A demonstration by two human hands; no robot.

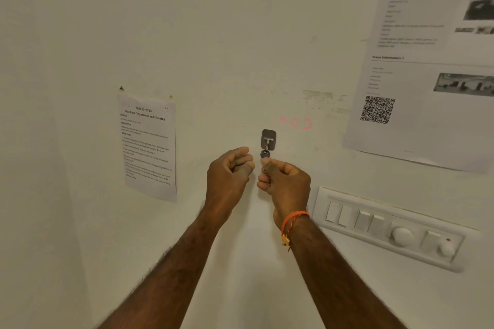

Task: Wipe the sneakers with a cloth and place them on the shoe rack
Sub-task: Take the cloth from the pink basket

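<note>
We see no sneakers, cloth or rack; wiping unstarted. Left hand (230, 168) curled, empty; right hand (283, 179) pinches key (265, 153) on hook (268, 139).

wall (213, 35): cream | hook plate (268, 137): grey | wrist thread (292, 219): orange | switch panel (387, 227): white | QR code (377, 109): black-and-white

You are facing a bare pale wall (240, 35); the sneakers, cloth and shoe rack all lie outside your view.
</note>
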